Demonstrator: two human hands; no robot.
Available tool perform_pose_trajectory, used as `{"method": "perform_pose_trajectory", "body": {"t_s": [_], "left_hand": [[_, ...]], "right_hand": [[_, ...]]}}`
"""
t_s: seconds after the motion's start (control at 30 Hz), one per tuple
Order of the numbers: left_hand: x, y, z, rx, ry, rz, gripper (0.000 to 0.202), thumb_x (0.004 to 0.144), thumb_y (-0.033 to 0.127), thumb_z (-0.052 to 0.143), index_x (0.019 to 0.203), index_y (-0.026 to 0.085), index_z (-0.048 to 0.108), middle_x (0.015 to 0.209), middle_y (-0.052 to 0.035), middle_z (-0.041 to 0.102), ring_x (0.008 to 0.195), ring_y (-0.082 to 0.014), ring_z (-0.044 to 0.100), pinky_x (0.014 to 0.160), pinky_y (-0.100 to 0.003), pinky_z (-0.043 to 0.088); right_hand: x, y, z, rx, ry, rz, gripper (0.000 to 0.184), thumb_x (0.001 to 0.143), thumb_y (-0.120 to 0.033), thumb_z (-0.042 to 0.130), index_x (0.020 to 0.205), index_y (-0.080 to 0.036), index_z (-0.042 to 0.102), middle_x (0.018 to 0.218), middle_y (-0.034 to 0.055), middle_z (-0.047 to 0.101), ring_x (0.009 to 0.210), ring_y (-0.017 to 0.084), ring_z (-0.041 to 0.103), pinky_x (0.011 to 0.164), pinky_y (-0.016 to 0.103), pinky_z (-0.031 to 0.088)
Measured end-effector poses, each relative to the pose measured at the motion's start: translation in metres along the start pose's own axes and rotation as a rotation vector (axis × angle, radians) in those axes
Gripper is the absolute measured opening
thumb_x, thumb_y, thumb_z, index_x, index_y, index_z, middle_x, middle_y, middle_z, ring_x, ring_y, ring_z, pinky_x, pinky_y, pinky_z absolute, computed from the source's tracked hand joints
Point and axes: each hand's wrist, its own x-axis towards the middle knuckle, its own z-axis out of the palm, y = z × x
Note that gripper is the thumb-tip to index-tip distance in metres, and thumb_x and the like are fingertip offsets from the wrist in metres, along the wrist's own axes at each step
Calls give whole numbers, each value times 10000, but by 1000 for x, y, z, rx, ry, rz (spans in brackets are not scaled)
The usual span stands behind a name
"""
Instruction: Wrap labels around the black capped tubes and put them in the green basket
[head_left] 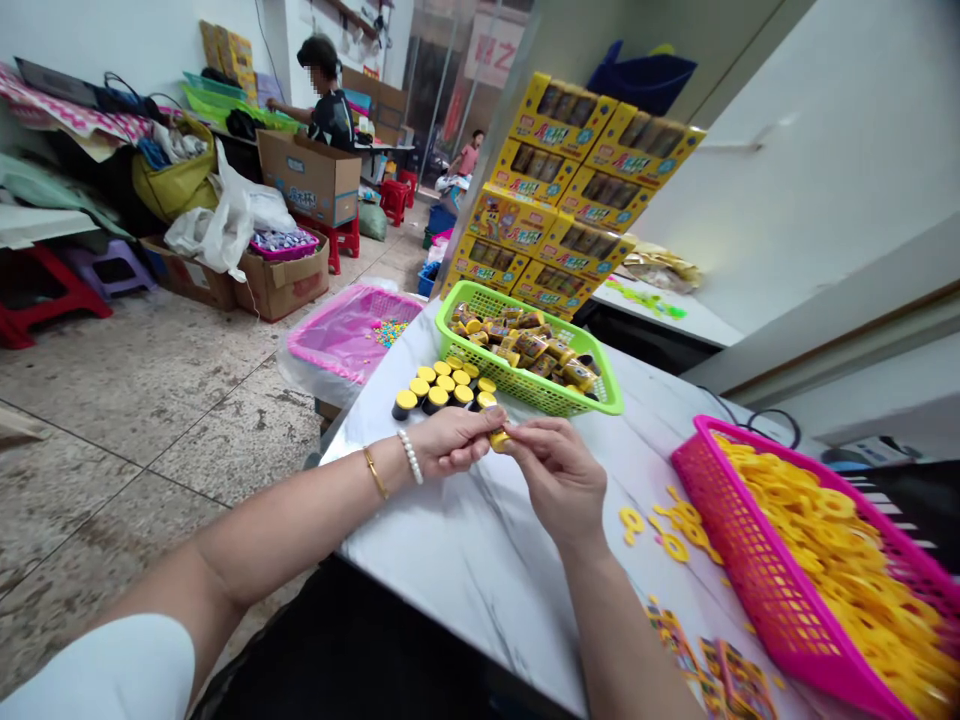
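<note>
Both hands meet over the white table (480, 560). My left hand (454, 440) and my right hand (559, 475) pinch one small yellow piece (499, 438) between their fingertips; what else is in the fingers is hidden. Just beyond the hands stands a cluster of small black tubes with yellow caps (442, 388). Behind them a green basket (480, 300) holds several wrapped yellow tubes. At the right a pink basket (750, 560) is full of yellow plastic rings, and a few loose rings (671, 535) lie on the table beside it.
Stacked yellow display boxes (570, 195) stand behind the green basket. A pink tray (349, 335) sits on a bagged stand left of the table. Printed stickers (720, 675) lie near the front edge. Cardboard boxes, bags and stools line the floor; a person works at the far bench.
</note>
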Motion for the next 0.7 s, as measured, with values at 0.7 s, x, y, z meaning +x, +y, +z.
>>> {"method": "perform_pose_trajectory", "body": {"t_s": [0.7], "left_hand": [[0,-5,2,-12,-53,82,210,932,322,661,873,145,566,561,12,629,344,-35,467,339,-145,252]], "right_hand": [[8,11,-57,-618,-168,113,143,797,-331,715,863,-263,822,878,66,755,798,228,680,831,402,545]]}}
